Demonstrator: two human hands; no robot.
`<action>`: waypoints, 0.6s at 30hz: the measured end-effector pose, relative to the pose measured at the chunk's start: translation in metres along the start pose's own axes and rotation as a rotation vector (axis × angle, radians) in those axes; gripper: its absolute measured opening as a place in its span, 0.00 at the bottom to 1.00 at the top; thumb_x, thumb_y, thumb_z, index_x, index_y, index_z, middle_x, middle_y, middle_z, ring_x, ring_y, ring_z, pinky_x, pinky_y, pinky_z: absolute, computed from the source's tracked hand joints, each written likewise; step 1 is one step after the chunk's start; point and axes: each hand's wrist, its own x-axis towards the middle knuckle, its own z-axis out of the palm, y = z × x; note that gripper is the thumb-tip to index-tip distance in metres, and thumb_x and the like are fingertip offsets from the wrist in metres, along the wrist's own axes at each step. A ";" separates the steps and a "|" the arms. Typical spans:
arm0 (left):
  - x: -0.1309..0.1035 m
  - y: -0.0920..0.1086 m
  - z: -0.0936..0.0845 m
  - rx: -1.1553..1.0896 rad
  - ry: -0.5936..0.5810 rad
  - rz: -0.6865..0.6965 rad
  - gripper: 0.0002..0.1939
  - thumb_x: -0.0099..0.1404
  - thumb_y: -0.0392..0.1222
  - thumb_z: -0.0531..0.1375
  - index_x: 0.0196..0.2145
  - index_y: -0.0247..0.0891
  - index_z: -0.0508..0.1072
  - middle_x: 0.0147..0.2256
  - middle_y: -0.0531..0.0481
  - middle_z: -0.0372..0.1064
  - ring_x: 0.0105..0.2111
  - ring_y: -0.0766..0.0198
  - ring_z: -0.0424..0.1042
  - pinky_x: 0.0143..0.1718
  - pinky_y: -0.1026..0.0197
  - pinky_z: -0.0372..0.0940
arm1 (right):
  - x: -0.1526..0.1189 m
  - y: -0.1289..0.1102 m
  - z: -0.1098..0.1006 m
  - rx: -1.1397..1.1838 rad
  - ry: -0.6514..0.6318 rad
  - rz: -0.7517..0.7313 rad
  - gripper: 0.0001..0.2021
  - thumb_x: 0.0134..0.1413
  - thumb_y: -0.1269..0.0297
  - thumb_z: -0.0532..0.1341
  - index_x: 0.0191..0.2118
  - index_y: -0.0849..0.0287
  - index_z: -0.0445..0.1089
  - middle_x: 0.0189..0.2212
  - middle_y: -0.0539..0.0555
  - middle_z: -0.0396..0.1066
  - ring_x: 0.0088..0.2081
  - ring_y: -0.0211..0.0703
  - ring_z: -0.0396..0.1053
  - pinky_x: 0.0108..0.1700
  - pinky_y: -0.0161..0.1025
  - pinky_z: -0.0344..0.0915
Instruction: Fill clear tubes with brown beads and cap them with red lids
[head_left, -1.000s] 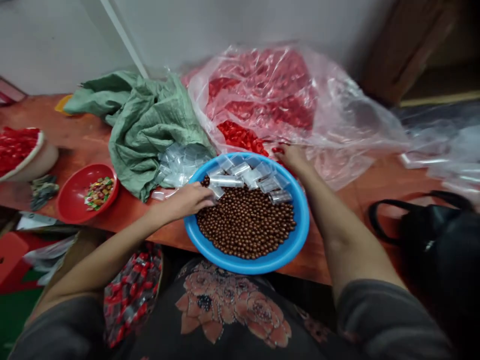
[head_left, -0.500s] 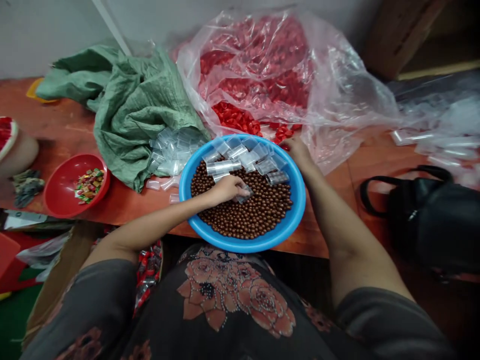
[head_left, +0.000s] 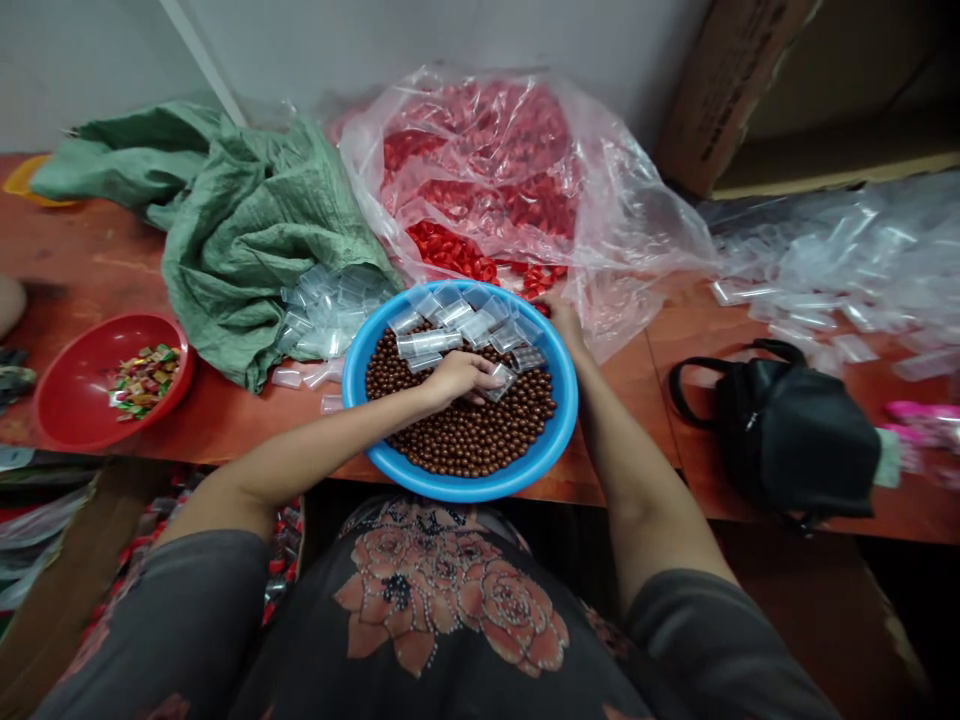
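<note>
Where the blue basin point(head_left: 461, 488) sits, the table point(head_left: 105, 265) is reddish; behind, grey wall point(head_left: 465, 35).

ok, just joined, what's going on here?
A person is working at a blue basin of brown balls. The left hand holds a small clear container over the balls; more clear containers lie toward the basin's far side. The right hand is beyond the far right rim, with a red piece at its fingers; whether it's gripped is unclear. A plastic bag of red pieces lies behind the basin.
</note>
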 end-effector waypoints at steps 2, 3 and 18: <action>0.000 -0.001 -0.009 0.115 -0.052 -0.042 0.04 0.53 0.31 0.70 0.28 0.30 0.79 0.23 0.49 0.74 0.21 0.67 0.71 0.24 0.66 0.67 | -0.004 0.001 -0.002 0.100 0.114 0.033 0.12 0.51 0.54 0.62 0.35 0.57 0.73 0.35 0.52 0.75 0.39 0.46 0.69 0.47 0.44 0.66; 0.001 -0.002 -0.011 0.149 -0.057 -0.051 0.05 0.51 0.31 0.71 0.27 0.30 0.79 0.21 0.49 0.73 0.20 0.67 0.70 0.23 0.65 0.67 | -0.005 0.001 -0.003 0.157 0.174 0.054 0.12 0.51 0.54 0.62 0.34 0.57 0.71 0.33 0.52 0.74 0.38 0.44 0.69 0.46 0.43 0.67; 0.000 -0.003 0.007 -0.254 -0.075 0.031 0.18 0.48 0.20 0.68 0.31 0.34 0.67 0.27 0.54 0.73 0.28 0.70 0.74 0.40 0.62 0.69 | -0.107 -0.068 -0.069 1.135 0.208 0.161 0.19 0.42 0.61 0.73 0.43 0.45 0.72 0.33 0.43 0.71 0.27 0.28 0.66 0.27 0.27 0.63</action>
